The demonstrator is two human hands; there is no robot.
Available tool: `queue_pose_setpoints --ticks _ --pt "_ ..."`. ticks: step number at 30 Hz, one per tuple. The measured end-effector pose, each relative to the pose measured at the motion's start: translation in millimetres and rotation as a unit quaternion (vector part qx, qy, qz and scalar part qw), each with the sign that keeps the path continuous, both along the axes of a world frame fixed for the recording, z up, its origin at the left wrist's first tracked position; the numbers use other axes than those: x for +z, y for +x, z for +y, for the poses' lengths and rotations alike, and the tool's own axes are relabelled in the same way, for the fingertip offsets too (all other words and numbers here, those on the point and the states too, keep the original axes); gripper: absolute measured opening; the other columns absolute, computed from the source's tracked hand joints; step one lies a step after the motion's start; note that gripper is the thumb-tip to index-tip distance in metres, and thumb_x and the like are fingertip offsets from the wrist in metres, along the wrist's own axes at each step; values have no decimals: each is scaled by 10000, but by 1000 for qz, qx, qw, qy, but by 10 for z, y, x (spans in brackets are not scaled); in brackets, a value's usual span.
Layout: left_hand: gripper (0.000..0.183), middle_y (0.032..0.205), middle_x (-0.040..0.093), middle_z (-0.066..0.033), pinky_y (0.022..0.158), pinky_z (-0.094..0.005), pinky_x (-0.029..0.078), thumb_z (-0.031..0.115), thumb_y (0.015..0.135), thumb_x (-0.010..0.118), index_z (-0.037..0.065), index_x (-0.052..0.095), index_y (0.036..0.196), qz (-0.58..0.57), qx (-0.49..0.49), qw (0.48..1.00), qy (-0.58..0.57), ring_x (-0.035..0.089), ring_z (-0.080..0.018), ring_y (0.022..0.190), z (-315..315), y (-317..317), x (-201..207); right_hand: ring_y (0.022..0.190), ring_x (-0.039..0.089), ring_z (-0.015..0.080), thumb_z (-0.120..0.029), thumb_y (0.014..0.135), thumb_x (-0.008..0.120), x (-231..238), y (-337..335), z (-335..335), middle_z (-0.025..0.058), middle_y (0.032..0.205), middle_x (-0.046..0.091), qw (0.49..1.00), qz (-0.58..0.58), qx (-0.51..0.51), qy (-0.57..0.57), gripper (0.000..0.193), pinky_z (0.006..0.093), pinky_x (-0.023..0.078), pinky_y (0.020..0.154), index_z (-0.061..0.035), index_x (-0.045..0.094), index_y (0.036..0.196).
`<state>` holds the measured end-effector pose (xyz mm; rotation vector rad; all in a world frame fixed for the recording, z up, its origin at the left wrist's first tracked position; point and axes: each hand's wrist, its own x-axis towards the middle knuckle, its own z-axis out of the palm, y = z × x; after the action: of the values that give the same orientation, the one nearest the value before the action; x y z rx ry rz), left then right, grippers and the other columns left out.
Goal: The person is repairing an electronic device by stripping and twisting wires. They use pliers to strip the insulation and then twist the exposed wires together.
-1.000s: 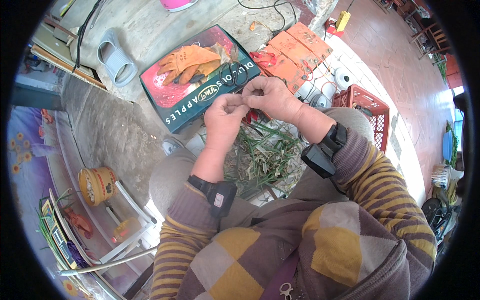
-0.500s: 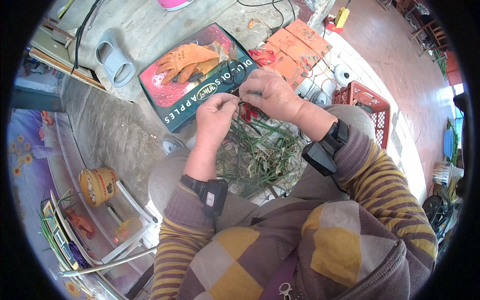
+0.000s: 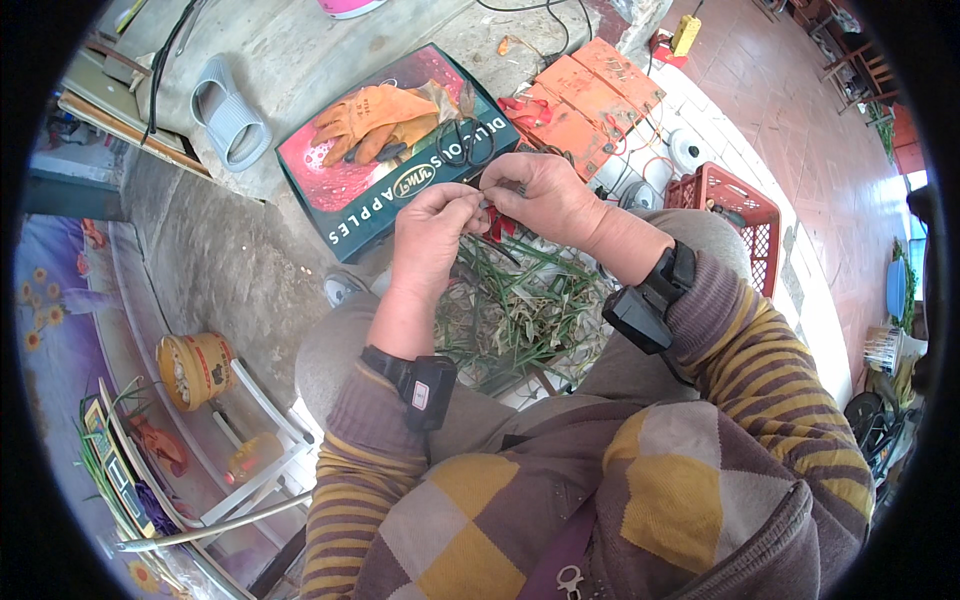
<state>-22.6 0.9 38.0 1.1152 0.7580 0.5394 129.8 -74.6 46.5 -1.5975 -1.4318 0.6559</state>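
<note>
My left hand (image 3: 432,235) and my right hand (image 3: 548,200) meet fingertip to fingertip near the box's lower right edge. Both are closed in a pinch. A thin dark strand shows by the fingertips, but what they grip is too small to make out. Red pieces (image 3: 497,224) sit just beneath the fingers, partly hidden. Below the hands, between my knees, lies a heap of cut green stalks and dry leaves (image 3: 530,310). On the printed cardboard box (image 3: 320,190) beyond my left hand rest orange work gloves (image 3: 370,120) and black-handled scissors (image 3: 465,145).
Orange metal boxes (image 3: 590,95) with red clamps stand beyond my right hand. A red plastic crate (image 3: 745,225) is beside my right knee. A grey-blue slipper (image 3: 232,115) lies at the far left, and a yellow-brown bucket (image 3: 195,372) stands at the left.
My right hand has shifted slightly down and to the right, and its fingers have bent a little more. My left hand stays nearly in place, still pinching.
</note>
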Motion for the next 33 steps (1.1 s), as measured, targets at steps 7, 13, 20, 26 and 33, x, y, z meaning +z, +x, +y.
queue_pose_setpoints --ticks 7,13,20,26,33 --pt "109 787 638 -73 623 -235 485 58 832 569 -19 622 888 -14 10 999 50 606 -135 671 -38 7 -51 627 628 214 -159 772 614 -6 -1 -4 125 689 626 998 56 8 -9 139 305 499 607 -31 635 821" --pt "80 769 629 -59 639 -230 488 12 823 572 -32 627 862 12 24 993 116 588 -111 676 -84 38 -75 619 628 210 -166 761 621 -16 -15 10 127 675 622 1000 29 -5 8 138 305 499 597 -31 635 788" --pt "77 749 615 -39 615 -212 468 3 825 562 -27 631 838 56 39 974 215 568 -89 668 -126 58 -81 636 632 261 -168 737 626 7 -54 19 143 674 616 999 11 -33 1 139 328 498 598 -33 630 772" --pt "76 740 610 -38 608 -211 466 -4 822 559 -26 630 840 62 37 969 234 566 -89 656 -118 52 -94 629 617 278 -156 724 625 36 -42 19 137 674 606 999 -8 -27 18 114 335 493 592 -48 626 759" --pt "69 739 611 -36 604 -210 465 -7 818 559 -28 623 829 59 36 968 242 569 -87 656 -117 46 -91 629 612 271 -141 721 622 48 -45 19 125 673 601 999 -9 -21 28 86 328 489 582 -58 615 737"
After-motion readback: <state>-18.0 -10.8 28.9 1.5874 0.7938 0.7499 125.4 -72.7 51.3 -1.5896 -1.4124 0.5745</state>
